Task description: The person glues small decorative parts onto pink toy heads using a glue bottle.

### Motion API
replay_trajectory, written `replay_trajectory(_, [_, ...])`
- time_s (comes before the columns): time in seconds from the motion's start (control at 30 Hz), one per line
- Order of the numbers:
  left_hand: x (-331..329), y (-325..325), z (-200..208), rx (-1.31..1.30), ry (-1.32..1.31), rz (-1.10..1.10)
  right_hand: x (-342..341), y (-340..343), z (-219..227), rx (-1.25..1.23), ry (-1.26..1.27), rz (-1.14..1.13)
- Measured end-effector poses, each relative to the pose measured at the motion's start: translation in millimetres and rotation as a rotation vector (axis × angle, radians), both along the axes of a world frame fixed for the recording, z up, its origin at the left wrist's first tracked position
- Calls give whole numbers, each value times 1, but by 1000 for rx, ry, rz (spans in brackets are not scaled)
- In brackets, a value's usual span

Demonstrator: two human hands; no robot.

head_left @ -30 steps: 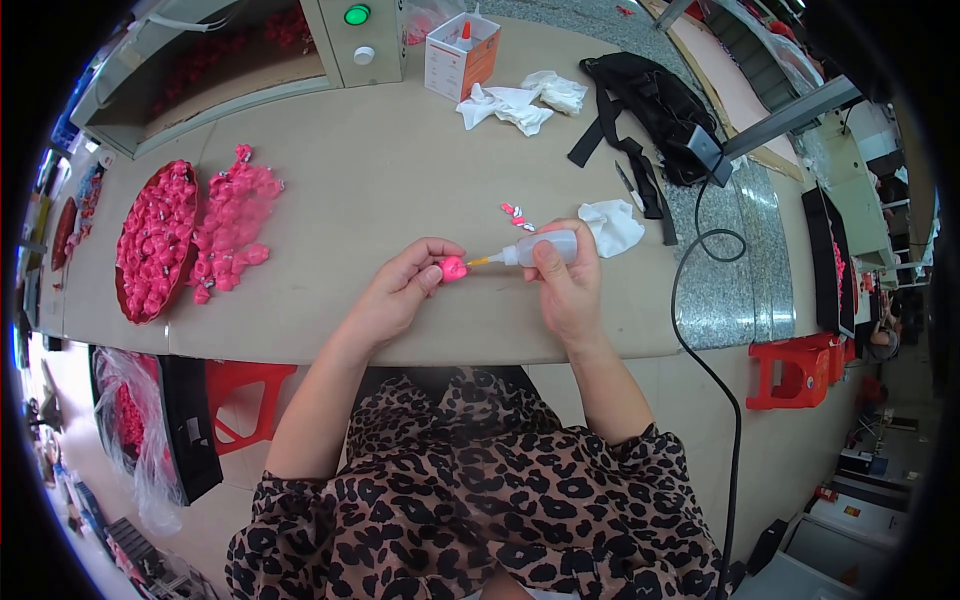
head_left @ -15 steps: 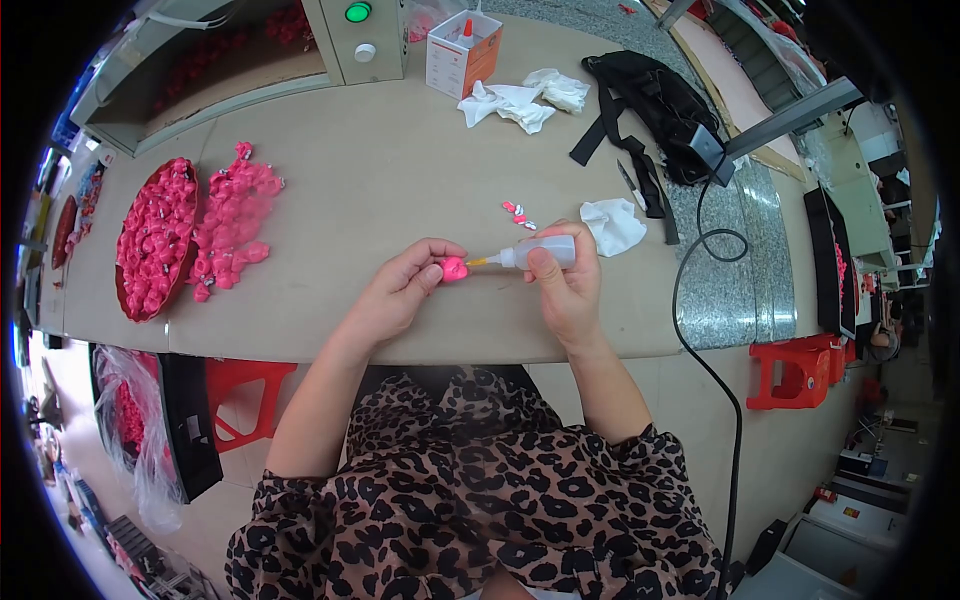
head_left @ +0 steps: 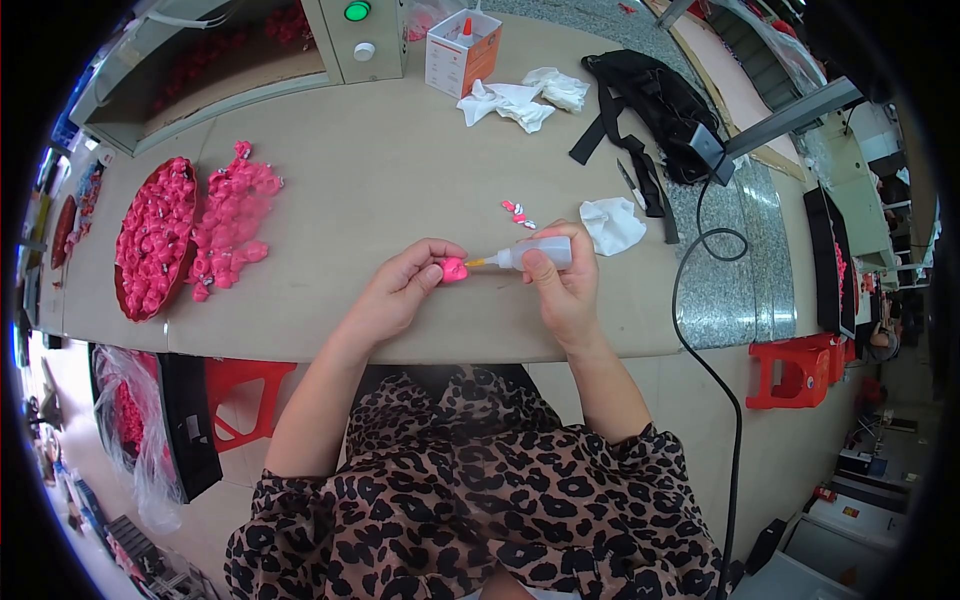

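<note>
Left hand (head_left: 402,285) pinches pink piece (head_left: 454,270), right hand (head_left: 567,290) clamps bottle (head_left: 554,249), nozzle (head_left: 479,262) virtually unmoved at piece's three o'clock: work apparently mid-step.

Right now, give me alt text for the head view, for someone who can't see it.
A person's left hand pinches a small pink molded piece while the right hand points a translucent squeeze bottle at it, yellow tip first. A red tray heaped with pink pieces sits left on the tabletop beside a loose pile; a black bag lies upper right.
</note>
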State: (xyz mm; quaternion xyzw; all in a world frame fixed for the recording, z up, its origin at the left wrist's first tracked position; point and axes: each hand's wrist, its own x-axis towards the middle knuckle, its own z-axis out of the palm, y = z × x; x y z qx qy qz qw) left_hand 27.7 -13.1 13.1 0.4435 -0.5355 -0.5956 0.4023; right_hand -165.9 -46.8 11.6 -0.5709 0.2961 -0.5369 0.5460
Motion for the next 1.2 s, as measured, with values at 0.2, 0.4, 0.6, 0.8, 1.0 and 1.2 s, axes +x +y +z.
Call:
replay_trajectory(0.2, [-2, 0, -1, -12, 30, 13, -1, -1, -1, -23, 7, -1])
replay_trajectory(0.4, [-1, 0, 0, -10, 12, -2, -2, -1, -1, -8, 0, 8])
replay_trajectory(0.6, [-2, 0, -2, -20, 50, 18, -2, 0, 0, -20, 8, 3])
replay_trajectory(0.8, [-4, 1, -5, -24, 36, 47, -1, 1, 0, -38, 15, -9])
replay_trajectory(1.0, [-6, 3, -1, -86, -76, 83, -1, 3, 0, -24, 5, 2])
replay_trajectory(1.2, [-5, 2, -3, -110, -107, 82, -1, 4, 0, -79, 66, -26])
